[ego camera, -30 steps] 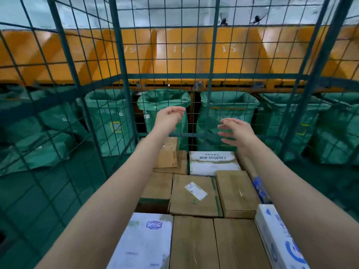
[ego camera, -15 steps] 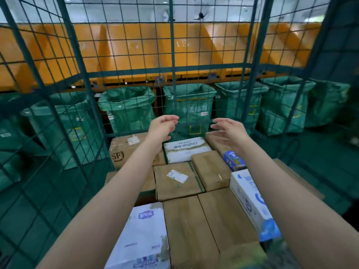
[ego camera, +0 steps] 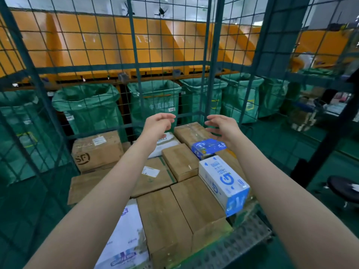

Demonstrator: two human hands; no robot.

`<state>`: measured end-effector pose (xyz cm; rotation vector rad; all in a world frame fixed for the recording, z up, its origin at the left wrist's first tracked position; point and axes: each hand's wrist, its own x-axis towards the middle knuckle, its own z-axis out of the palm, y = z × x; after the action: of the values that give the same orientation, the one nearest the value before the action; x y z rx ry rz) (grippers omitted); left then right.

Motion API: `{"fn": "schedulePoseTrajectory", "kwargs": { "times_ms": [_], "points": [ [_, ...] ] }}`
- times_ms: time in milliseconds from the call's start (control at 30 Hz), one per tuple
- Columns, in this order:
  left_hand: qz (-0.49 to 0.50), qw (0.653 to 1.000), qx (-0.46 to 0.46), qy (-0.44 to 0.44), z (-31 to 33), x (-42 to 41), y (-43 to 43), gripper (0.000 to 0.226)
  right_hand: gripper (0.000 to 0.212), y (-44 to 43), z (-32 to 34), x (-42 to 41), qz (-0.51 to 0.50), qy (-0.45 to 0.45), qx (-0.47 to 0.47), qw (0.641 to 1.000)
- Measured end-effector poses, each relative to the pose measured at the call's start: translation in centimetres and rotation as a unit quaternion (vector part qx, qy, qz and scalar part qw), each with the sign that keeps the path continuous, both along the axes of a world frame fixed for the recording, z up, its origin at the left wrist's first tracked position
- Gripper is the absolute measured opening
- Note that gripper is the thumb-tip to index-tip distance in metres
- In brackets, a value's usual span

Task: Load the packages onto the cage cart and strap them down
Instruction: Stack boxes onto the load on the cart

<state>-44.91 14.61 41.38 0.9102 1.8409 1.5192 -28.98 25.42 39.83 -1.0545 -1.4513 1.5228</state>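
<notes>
Several packages fill the green wire cage cart (ego camera: 136, 65). Brown cartons lie flat in the middle (ego camera: 180, 208), and an SF-marked carton (ego camera: 97, 150) stands at the back left. A white and blue box (ego camera: 223, 181) rests on its side at the right, with a small blue pack (ego camera: 207, 147) behind it. White boxes lie at the back (ego camera: 167, 141) and at the front left (ego camera: 126, 235). Both my arms reach out over the load. My left hand (ego camera: 157, 123) and my right hand (ego camera: 223, 127) hover apart above the far cartons, fingers curled and spread, holding nothing. No strap is visible.
Beyond the cage mesh, green mail sacks (ego camera: 87, 107) hang in a row under orange chutes (ego camera: 97, 41). The cart's perforated metal floor edge (ego camera: 242, 243) shows at the front right. A black stool (ego camera: 343, 187) stands on the green floor at the right.
The view has swung right and down. Both hands stayed outstretched and empty, drifting lower over the far cartons. The cart's right side and the floor beyond came into view.
</notes>
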Motion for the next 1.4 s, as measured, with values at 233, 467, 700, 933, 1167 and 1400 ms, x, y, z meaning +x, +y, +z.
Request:
{"fn": "schedulePoseTrajectory", "kwargs": {
  "times_ms": [233, 467, 700, 933, 1167, 1400],
  "points": [
    [-0.044, 0.999, -0.026, -0.015, -3.1, 7.6, 2.3, 0.028, 0.022, -0.3, -2.1, 7.9, -0.044, -0.012, -0.012, 0.999],
    [-0.142, 0.988, -0.049, -0.036, -5.9, 19.2, 5.5, 0.033, 0.021, -1.3, -4.7, 20.0, -0.13, -0.011, -0.054, 0.99],
    [-0.257, 0.961, -0.07, -0.068, -9.3, 33.0, 6.8, 0.036, 0.022, -4.1, -7.6, 34.8, -0.229, -0.019, -0.081, 0.97],
    [-0.344, 0.93, -0.11, -0.068, -11.3, 44.5, 5.7, 0.036, 0.02, -8.0, -10.4, 45.7, -0.307, -0.02, -0.121, 0.944],
    [-0.43, 0.891, -0.136, -0.057, -12.9, 56.4, 3.2, 0.035, 0.017, -13.6, -12.5, 56.1, -0.395, -0.015, -0.151, 0.906],
    [-0.525, 0.834, -0.164, -0.035, -14.1, 66.6, 0.3, 0.034, 0.023, -19.6, -14.4, 64.4, -0.49, 0.011, -0.178, 0.853]
  ]
}}
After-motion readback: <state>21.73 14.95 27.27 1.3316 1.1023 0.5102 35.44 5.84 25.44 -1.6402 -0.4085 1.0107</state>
